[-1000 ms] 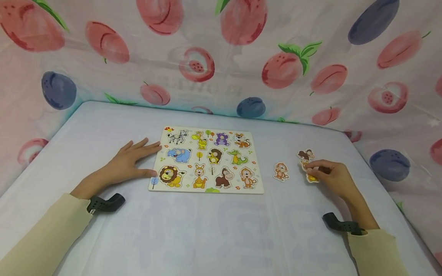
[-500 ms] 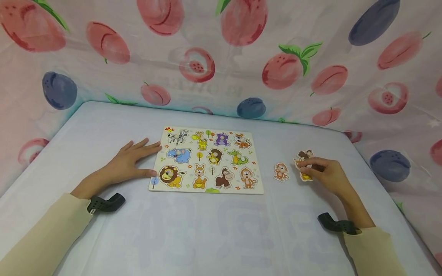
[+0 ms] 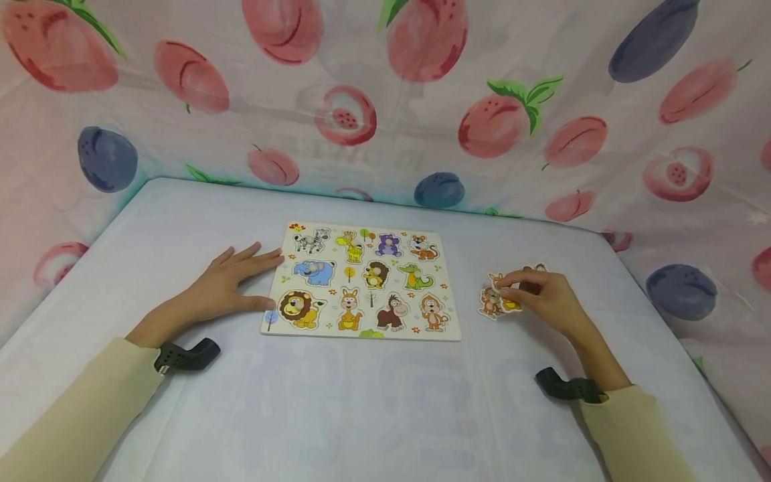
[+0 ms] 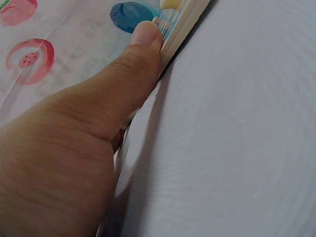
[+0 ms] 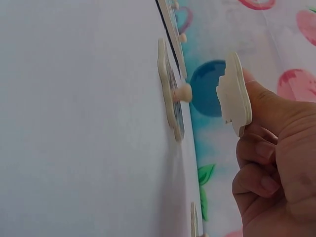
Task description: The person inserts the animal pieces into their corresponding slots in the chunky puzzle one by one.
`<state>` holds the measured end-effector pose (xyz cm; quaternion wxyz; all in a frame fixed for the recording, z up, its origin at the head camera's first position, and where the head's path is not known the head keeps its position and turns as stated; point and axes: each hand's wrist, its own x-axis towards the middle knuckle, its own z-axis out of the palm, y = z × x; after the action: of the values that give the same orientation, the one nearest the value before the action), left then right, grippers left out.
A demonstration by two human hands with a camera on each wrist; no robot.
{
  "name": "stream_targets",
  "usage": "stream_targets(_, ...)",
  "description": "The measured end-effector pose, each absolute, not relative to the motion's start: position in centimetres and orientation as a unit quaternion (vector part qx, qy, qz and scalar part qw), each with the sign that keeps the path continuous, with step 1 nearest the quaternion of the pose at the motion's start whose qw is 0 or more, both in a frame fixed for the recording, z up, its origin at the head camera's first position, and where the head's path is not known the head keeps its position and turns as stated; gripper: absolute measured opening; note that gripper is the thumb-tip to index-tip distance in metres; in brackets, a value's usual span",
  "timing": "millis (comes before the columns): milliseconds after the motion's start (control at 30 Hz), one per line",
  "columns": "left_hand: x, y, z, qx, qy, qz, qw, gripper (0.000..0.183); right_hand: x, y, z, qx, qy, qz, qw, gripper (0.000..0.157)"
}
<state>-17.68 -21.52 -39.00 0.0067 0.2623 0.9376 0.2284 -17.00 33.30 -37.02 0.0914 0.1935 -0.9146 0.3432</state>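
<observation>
A wooden animal puzzle board lies on the white table. My left hand rests at its left edge, fingers spread; in the left wrist view the thumb lies along the board's side. On the right, my right hand pinches a kangaroo puzzle piece between thumb and fingers. The right wrist view shows the pale back of this kangaroo piece, raised off the table. Below it in the head view lies a monkey piece, partly overlapped; its wooden knob sticks up in the right wrist view.
A brown gorilla piece lies behind the right hand, mostly covered. The board shows several animal pictures, some with knobs, such as the elephant. A fruit-patterned cloth hangs behind the table.
My right hand has moved left with the kangaroo piece, from over the gorilla piece to over the monkey piece. My left hand has stayed at the board's edge.
</observation>
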Motion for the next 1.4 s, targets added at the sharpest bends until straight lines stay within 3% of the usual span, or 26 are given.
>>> stream_targets(867,-17.6,-21.5,-39.0,0.265,0.937,0.229,0.005,0.086,-18.0,27.2,-35.5,0.232,-0.889,0.389,0.065,0.015)
stream_targets(1400,-17.6,-21.3,-38.8,0.258,0.939,0.226,0.011,0.087,-15.8,21.6,-32.6,0.256,-0.878,0.401,0.046,0.012)
